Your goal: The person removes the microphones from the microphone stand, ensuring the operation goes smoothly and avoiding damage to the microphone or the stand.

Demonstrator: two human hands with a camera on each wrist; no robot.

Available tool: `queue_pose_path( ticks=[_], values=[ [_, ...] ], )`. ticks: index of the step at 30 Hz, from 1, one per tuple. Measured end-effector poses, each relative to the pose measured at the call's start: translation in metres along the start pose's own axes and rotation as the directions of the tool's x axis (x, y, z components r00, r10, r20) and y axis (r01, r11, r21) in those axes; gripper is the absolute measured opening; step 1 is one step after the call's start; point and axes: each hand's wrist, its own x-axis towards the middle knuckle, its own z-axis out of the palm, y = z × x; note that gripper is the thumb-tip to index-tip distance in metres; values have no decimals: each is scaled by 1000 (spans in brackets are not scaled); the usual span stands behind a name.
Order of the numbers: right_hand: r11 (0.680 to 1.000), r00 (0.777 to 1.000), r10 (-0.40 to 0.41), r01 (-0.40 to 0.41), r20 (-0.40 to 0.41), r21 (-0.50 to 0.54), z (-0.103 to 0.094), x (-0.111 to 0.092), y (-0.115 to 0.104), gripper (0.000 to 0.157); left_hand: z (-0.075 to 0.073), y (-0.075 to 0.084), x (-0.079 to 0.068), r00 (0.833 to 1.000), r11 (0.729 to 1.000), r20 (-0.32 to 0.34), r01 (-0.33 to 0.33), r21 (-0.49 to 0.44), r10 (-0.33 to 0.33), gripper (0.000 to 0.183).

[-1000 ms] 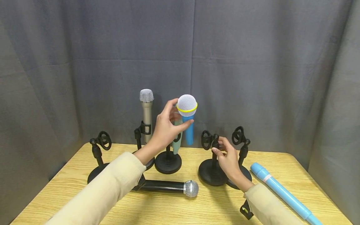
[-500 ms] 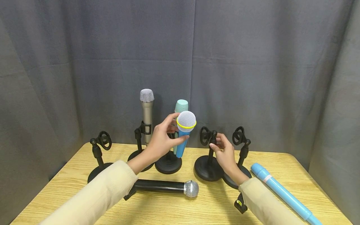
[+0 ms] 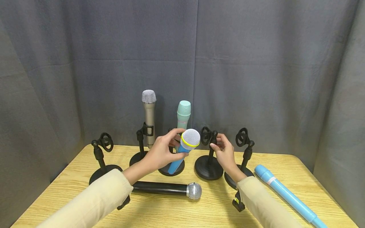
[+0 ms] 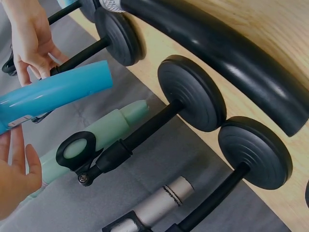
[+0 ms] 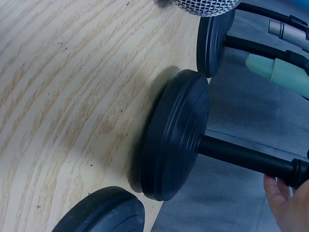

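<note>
My left hand (image 3: 162, 150) pinches a blue microphone (image 3: 190, 139) with a white mesh head and a yellow ring, its handle slanting down to the left. In the left wrist view, the handle (image 4: 63, 89) of that microphone points toward my right hand. My right hand (image 3: 225, 152) grips the upper post of a black microphone stand (image 3: 209, 167) with an unfilled clip. In the right wrist view, fingers (image 5: 274, 195) touch that post under its joint. Behind my left hand, a mint-green microphone (image 3: 183, 110) stands in another stand's clip.
A silver microphone (image 3: 149, 117) stands in a clip at the back left. A black microphone (image 3: 162, 188) lies across the table front. At right lies a long light-blue microphone (image 3: 288, 193). Stands with unfilled clips are at far left (image 3: 99, 158) and right (image 3: 243, 158).
My left hand has lowered the blue microphone, tilting its head to the right and uncovering the mint-green one. My right hand has shifted the stand left and slightly back.
</note>
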Motion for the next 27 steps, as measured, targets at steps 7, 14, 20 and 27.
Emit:
queue_pose_path(
  ticks=[7, 14, 20, 27],
  values=[
    [1000, 1000, 15, -15, -13, 2, 2, 2, 8, 26, 1, 1, -10, 997, 999, 72, -14, 35, 12, 63],
    [999, 999, 43, -43, 8, 18, 3, 1, 9, 25, 2, 0, -18, 988, 998, 149, 19, 65, -29, 61],
    [998, 998, 58, -58, 20, 16, -1, -5, -19, 26, 2, 1, -26, 979, 996, 203, 19, 90, -37, 62],
    [997, 996, 80, -80, 27, 0, -1, -4, -19, 25, 5, -1, -36, 960, 988, 277, -3, 152, -40, 62]
  ],
)
